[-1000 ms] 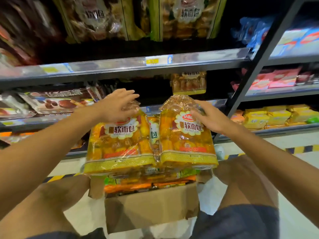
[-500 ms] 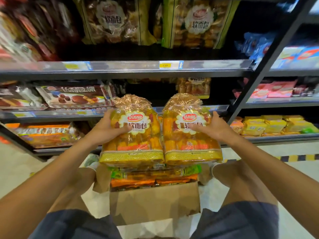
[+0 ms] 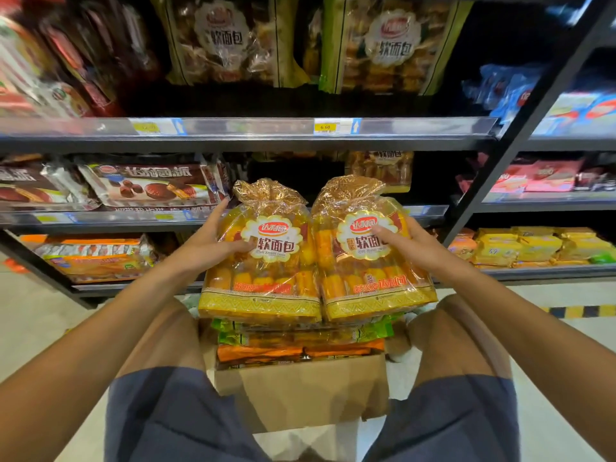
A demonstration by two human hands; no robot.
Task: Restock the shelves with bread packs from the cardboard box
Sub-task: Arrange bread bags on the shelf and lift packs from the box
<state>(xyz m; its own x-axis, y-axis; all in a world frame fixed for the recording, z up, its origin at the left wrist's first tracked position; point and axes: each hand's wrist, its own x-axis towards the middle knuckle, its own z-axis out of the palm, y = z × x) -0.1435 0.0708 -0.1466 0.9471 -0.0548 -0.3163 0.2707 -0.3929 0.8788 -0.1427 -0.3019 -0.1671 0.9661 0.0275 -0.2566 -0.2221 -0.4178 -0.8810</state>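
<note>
At the centre of the frame two yellow bread packs, the left pack [image 3: 263,261] and the right pack [image 3: 370,258], stand upright side by side, touching, above the open cardboard box [image 3: 300,391] at lower centre, which holds orange and green packs [image 3: 300,341]. Each of the hands grips one by its outer edge: the left hand [image 3: 213,241] and the right hand [image 3: 410,245], thumbs across the printed labels. Behind them, across the upper frame, run the shelves [image 3: 253,131] with more packaged goods, and the person's knees flank the box.
</note>
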